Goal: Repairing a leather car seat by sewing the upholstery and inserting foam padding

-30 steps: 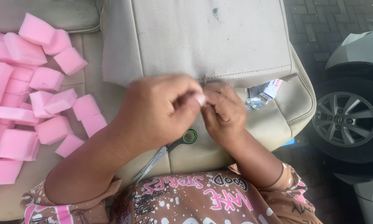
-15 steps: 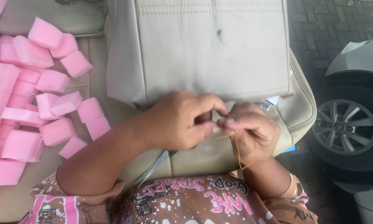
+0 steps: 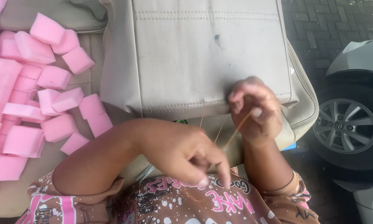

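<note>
Pink foam blocks (image 3: 49, 99) heaped at left on a beige cushion (image 3: 41, 161); car wheel with silver alloy rim (image 3: 345, 125) at right, on dark brick paving (image 3: 319, 25)

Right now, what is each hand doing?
Left hand: fingers pinched shut on the thread.
Right hand: curled, pinching the thread at the seat cover.

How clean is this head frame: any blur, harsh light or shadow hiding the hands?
Head view: even daylight, no glare; the left hand is slightly motion-blurred at the fingertips, the right hand a little soft; the thread shows only as a faint line; the beige seat cover and pink foam blocks are sharp.
</note>
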